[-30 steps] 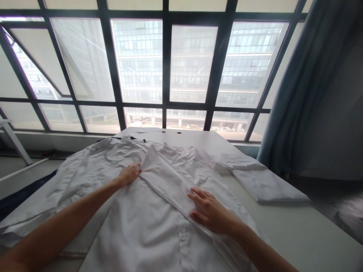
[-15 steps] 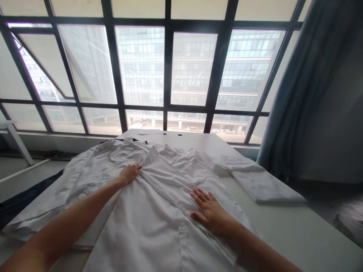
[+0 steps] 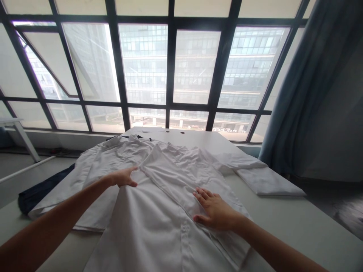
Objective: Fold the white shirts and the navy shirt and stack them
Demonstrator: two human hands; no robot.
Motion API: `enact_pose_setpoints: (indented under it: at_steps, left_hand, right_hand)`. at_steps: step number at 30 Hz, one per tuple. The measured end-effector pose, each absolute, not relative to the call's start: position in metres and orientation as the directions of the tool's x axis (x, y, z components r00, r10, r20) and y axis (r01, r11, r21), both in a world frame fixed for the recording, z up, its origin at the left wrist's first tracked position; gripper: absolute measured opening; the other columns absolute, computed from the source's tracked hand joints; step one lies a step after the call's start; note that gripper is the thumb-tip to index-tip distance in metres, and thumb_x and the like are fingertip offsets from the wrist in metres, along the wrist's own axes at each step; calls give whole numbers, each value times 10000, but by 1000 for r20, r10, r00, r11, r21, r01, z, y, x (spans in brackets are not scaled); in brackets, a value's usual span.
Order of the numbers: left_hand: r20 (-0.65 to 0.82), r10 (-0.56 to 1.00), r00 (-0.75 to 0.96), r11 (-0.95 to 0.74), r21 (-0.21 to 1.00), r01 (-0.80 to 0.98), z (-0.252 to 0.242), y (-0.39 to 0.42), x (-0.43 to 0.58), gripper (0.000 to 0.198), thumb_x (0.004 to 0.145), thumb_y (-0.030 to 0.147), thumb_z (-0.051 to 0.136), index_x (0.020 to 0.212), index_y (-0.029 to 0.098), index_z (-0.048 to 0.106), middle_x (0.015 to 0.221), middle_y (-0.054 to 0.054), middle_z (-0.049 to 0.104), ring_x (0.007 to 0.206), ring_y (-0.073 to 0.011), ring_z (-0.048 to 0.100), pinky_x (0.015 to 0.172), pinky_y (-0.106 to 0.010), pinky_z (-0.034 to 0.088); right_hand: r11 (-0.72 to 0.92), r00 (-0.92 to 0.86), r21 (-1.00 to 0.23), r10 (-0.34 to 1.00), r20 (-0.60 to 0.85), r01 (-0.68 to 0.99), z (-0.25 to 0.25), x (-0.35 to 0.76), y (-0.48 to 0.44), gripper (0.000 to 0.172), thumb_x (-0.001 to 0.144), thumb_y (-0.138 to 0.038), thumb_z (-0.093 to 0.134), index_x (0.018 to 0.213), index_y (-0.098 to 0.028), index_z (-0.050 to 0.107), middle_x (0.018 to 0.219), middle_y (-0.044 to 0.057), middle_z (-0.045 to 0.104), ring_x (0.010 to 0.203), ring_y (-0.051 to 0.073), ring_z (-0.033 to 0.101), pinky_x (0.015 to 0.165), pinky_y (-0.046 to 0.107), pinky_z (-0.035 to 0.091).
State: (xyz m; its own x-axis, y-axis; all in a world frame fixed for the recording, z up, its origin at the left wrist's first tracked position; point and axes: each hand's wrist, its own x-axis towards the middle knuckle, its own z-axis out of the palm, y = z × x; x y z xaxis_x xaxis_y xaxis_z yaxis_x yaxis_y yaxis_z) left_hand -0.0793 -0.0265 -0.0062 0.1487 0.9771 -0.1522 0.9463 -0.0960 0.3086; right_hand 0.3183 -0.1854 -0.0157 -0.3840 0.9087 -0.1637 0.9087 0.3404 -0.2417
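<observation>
A white button-up shirt (image 3: 159, 215) lies spread and wrinkled across the table, its button strip running toward me. At the shirt's left edge is my left hand (image 3: 124, 176), thumb and fingers apart, with the fingertips partly hidden at the cloth. My right hand (image 3: 214, 209) rests flat on the right part of the shirt, fingers stretched out. More rumpled white cloth (image 3: 99, 158) lies to the left and beyond my left hand.
A folded white cloth (image 3: 269, 182) lies on the white table (image 3: 300, 226) to the right. Dark blue fabric (image 3: 45, 189) hangs at the left edge. Large windows (image 3: 144, 64) stand behind, with a blue-grey curtain (image 3: 300, 102) on the right. Another table's leg (image 3: 27, 141) shows at far left.
My left hand has let its pinch on the cloth loosen and shifted slightly left and down, thumb now apart. The right hand stays flat in nearly the same place. The view has shifted slightly.
</observation>
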Motion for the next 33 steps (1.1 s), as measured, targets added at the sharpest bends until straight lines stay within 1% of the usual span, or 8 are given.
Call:
enact_pose_setpoints:
  at_steps: [4,8,12,15,19,27,30,33]
  left_hand:
    - [-301,944,133,-29,326,945,3,-30,-84,999,631,380,783,1509,246,326,1270,-145,616,789,-215,698,509,-192,528]
    - [-407,908,104,30,311,950,-3,-33,-90,1050,671,310,739,1555,206,183,969,-111,700,583,-201,668,447,-241,528]
    - [-377,924,60,8,176,984,-4,-20,-89,784,710,290,706,1431,167,426,706,-58,686,540,-227,653,491,-301,545]
    - [-160,981,112,-103,61,993,3,5,-71,391,820,390,627,1119,140,660,877,-141,716,786,-293,696,693,-383,567]
    - [-15,993,118,-117,62,991,8,52,-35,379,934,446,498,1028,137,695,1163,-188,668,1085,-331,625,878,-412,506]
    - [78,996,44,-59,203,977,7,138,16,484,986,496,446,1051,73,672,1074,-193,686,978,-288,650,807,-357,511]
    - [109,994,23,-47,232,971,6,162,26,421,988,468,498,1114,92,639,1120,-145,658,1003,-255,638,844,-386,528]
    - [113,994,1,-29,247,969,6,182,26,336,967,382,582,1200,140,598,1189,-94,614,1025,-228,624,872,-426,540]
  right_hand:
    - [367,-402,-231,907,-127,901,-3,310,-189,802,842,-689,526,1464,-186,465,1526,175,390,1384,383,342,1091,539,312]
    - [409,-422,-191,906,-32,892,3,309,-178,545,884,-534,564,1308,-195,615,1335,157,573,1226,327,507,1012,440,415]
    - [351,-355,-196,935,18,915,2,308,-154,479,937,-488,501,1275,-168,619,1244,157,615,1101,286,601,925,370,460]
    - [220,-218,-240,975,35,946,-4,305,-134,535,911,-447,565,1342,-130,547,1277,176,607,1092,279,614,904,345,450]
    - [81,-95,-334,995,-25,939,-14,306,-116,422,858,-392,640,1189,-131,620,1049,130,709,922,234,656,757,280,436]
    - [95,-71,-413,995,72,906,-26,310,-117,215,861,-362,616,968,-184,668,872,55,723,814,195,653,671,256,369]
    - [105,-90,-430,994,55,897,-25,312,-117,246,865,-347,600,1035,-184,667,857,58,719,822,212,658,700,269,389]
    - [102,-113,-474,994,6,874,-22,318,-119,461,845,-342,613,1270,-168,582,960,86,714,893,230,661,749,278,426]
